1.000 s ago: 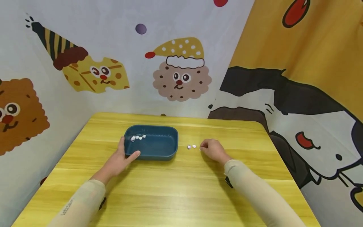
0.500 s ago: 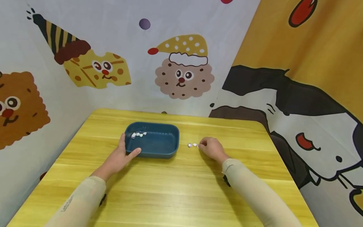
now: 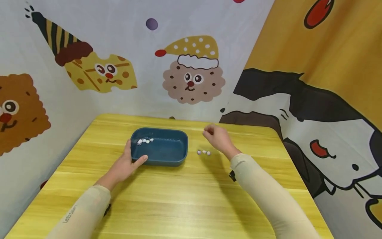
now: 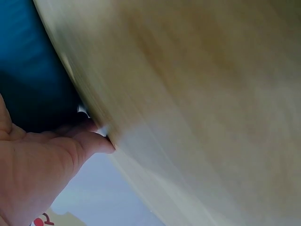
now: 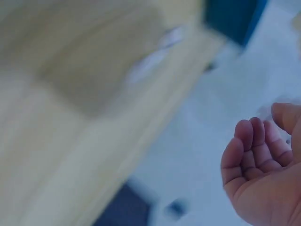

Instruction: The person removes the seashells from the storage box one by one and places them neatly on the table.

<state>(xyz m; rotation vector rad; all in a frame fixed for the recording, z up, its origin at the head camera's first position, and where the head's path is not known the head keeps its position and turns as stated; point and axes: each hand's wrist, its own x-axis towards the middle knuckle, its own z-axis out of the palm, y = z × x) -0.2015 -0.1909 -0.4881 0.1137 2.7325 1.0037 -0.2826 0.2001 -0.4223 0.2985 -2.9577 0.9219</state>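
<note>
A dark blue rectangular box [image 3: 161,151] stands on the table with its top uncovered. Inside, near its back left, lies a row of several small white pieces [image 3: 145,141], shell-like with purple tints. My left hand [image 3: 125,166] holds the box's front left corner, fingers along the left wall and thumb at the front rim. Right of the box, three similar small pieces [image 3: 204,152] sit in a short row on the table. Raised above and behind that row is my right hand [image 3: 219,137], its fingers loosely curled with nothing visible between them in the right wrist view [image 5: 263,169].
The yellow wood-grain table [image 3: 167,205] ends at a back edge close to a cartoon-printed curtain [image 3: 119,30]. Both forearms wear pale sleeves and reach in from the front.
My right hand has set a third small piece at the right end of the row, let go, and moved up and back. The left hand keeps its place on the box.
</note>
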